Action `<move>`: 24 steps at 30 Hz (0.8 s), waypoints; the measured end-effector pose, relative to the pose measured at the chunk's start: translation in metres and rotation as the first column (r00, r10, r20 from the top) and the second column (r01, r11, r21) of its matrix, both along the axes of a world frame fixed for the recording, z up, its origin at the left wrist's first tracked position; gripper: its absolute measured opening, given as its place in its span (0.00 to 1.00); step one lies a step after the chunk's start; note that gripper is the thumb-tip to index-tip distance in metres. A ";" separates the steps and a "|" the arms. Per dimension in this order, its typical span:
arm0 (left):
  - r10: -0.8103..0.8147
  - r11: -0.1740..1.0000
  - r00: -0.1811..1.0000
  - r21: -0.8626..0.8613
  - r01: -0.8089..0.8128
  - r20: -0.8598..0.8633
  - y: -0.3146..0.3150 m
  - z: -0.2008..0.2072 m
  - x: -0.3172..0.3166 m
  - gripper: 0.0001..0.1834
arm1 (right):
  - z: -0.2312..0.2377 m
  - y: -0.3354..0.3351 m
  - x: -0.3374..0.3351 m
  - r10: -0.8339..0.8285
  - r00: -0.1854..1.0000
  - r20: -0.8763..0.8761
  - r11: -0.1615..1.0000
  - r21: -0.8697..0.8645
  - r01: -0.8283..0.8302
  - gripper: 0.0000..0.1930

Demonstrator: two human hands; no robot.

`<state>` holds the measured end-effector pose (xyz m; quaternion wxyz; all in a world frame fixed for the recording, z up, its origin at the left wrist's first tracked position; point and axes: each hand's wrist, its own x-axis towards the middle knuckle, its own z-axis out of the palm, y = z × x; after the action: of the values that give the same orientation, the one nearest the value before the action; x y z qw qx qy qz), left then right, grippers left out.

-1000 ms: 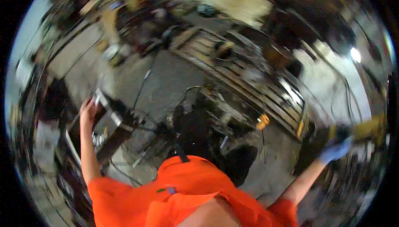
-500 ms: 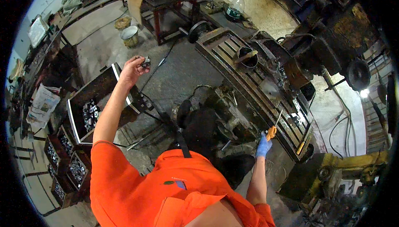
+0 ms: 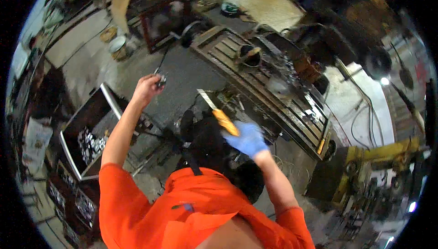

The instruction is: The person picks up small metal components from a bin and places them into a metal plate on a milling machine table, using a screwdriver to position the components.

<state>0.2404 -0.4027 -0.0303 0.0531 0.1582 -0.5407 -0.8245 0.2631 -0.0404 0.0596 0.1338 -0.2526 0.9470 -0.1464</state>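
Our left hand (image 3: 147, 87), raised over the floor, grips a small dark metal part (image 3: 161, 81). Our gloved right hand (image 3: 247, 138) holds an orange-handled file (image 3: 218, 112). We judge filing comes next: bring part and blade together.

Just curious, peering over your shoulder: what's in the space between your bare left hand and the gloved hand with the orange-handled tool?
In the head view, only grey concrete floor lies between the left hand and the right hand; the tool points its metal end into that gap.
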 end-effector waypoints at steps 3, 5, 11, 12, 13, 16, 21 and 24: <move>-0.137 0.985 0.990 -0.097 0.140 0.041 0.004 -0.003 -0.006 0.11 | -0.016 -0.049 -0.020 0.033 0.993 0.109 0.999 0.017 -0.035 0.24; -0.040 0.991 0.984 -0.116 0.061 0.173 0.007 -0.003 -0.004 0.11 | -0.017 -0.067 -0.020 0.099 0.984 0.145 0.995 -0.002 -0.099 0.23; -0.115 0.988 0.984 -0.084 0.127 0.135 -0.002 -0.015 -0.003 0.09 | -0.013 -0.056 -0.012 0.162 0.956 0.245 0.984 -0.112 -0.138 0.21; -0.126 0.990 0.986 -0.055 0.133 0.113 0.002 -0.015 -0.006 0.09 | -0.012 -0.048 -0.009 0.177 0.952 0.249 0.982 -0.104 -0.155 0.21; -0.094 0.995 0.986 -0.002 0.096 0.140 0.008 -0.009 -0.007 0.09 | -0.007 -0.037 -0.005 0.145 0.966 0.214 0.987 -0.097 -0.127 0.22; -0.128 0.992 0.988 0.001 0.129 0.085 0.010 -0.014 -0.014 0.09 | 0.020 0.015 0.007 0.077 0.949 0.306 0.995 -0.087 -0.053 0.26; -0.210 0.976 0.972 -0.037 0.215 0.108 0.011 -0.019 -0.021 0.11 | 0.048 0.126 0.004 -0.464 0.878 0.119 0.881 -0.035 0.471 0.25; -0.275 0.961 0.959 -0.009 0.276 0.067 0.039 -0.010 -0.039 0.14 | 0.038 0.156 -0.036 -0.653 0.757 -0.022 0.751 0.116 0.650 0.23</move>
<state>0.2017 -0.3635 -0.0402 -0.0781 0.1077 -0.5665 -0.8132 0.2275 0.1159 0.0973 0.0981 0.1025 0.9812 -0.1309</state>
